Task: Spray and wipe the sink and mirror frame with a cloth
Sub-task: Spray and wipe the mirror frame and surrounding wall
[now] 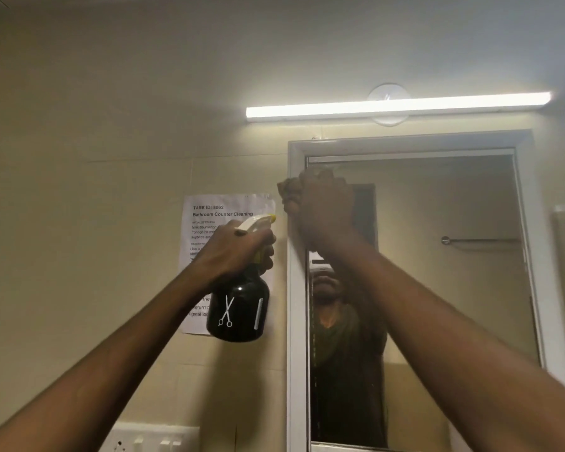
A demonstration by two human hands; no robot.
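Observation:
A mirror with a white frame [297, 321] hangs on the beige tiled wall. My right hand [323, 207] grips a brown cloth [289, 194] and holds it against the upper left part of the frame. My left hand [238, 246] holds a black spray bottle [238, 308] by its neck, left of the frame. The bottle has a white and yellow trigger head, and its nozzle points right toward the frame. The sink is out of view.
A printed task sheet [209, 220] is stuck to the wall behind the bottle. A lit tube light [395, 106] runs above the mirror. A white switch plate [150, 438] sits at the lower left. The mirror reflects a person and a towel rail [480, 241].

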